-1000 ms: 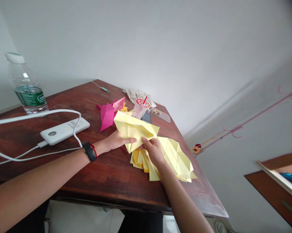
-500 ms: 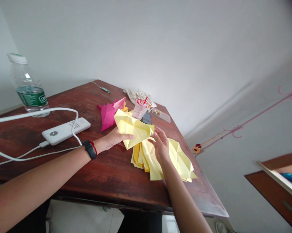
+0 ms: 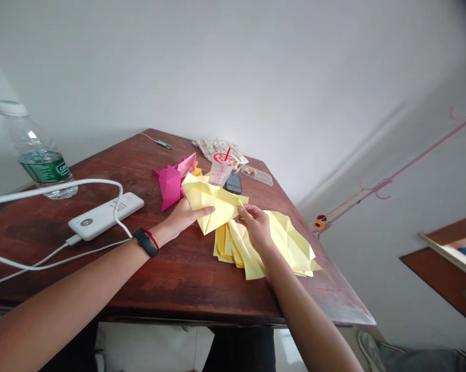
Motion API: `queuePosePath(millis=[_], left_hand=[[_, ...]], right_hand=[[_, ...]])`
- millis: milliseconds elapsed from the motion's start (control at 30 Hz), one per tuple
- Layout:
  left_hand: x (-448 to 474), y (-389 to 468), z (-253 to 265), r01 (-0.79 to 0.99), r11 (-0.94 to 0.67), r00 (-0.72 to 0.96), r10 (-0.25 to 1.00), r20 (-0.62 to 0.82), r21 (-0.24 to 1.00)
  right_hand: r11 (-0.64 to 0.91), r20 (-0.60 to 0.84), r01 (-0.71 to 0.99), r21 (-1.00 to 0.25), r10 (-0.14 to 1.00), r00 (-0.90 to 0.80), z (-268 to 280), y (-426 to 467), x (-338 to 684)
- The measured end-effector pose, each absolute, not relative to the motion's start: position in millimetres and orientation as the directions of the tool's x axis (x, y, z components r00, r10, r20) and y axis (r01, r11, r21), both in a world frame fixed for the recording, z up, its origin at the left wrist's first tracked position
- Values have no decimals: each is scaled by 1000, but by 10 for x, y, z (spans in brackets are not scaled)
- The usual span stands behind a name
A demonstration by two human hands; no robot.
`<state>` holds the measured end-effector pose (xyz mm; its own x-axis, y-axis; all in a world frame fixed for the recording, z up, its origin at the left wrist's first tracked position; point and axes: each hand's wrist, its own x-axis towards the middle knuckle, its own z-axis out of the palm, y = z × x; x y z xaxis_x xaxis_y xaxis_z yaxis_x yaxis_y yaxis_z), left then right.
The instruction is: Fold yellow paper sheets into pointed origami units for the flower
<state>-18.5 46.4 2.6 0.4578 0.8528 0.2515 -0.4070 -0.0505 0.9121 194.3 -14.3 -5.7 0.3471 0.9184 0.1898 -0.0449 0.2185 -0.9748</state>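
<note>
Pale wall (image 3: 275, 93) behind, dark red-brown wooden table (image 3: 170, 289) below. Folded yellow paper (image 3: 212, 205) held over the middle of the table, between both hands. Left hand (image 3: 183, 214) gripping the left part, thumb on top, other fingers mostly hidden under the paper. Right hand (image 3: 256, 226) pinching the right corner between thumb and finger. Thin-looking paper, so could rip or bend crooked with too hard a pull from both sides. Could also knock the plastic cup (image 3: 219, 173) or phone (image 3: 233, 184), both close behind, with a big push forward. White cable (image 3: 81, 182) right by the black wristband (image 3: 145, 242), so could snag and tug the power bank (image 3: 104, 217). Loose yellow sheets (image 3: 295, 243) under the right hand, easy to brush toward the table's right edge. Most open room: bare wood in front, between the wristband and the sheets.
</note>
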Motion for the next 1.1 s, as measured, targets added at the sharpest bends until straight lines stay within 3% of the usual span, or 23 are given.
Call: queuePosePath(millis=[200, 433, 633, 900, 1000, 1100], left_hand=[[-227, 511, 41, -421, -222, 197, 924, 328, 879], [-280, 573, 82, -291, -297, 212, 907, 364, 909], [-360, 659, 79, -209, -266, 191, 933, 306, 941], [-418, 687, 40, 117, -536, 190, 838, 511, 836], [-406, 668, 44, 114, -549, 214, 827, 519, 828], [-381, 671, 39, 31, -458, 234, 867, 439, 888]], right_hand=[[183, 131, -121, -976, 929, 347, -40, -121, 1981], [162, 91, -212, -964, 946, 311, -37, -91, 2040], [147, 64, -268, -952, 953, 296, -63, -56, 2098], [162, 58, -355, -921, 957, 286, -82, -24, 2124], [166, 60, -353, -921, 954, 293, -82, -22, 2121], [194, 75, -342, -919, 941, 331, -77, -23, 2122]])
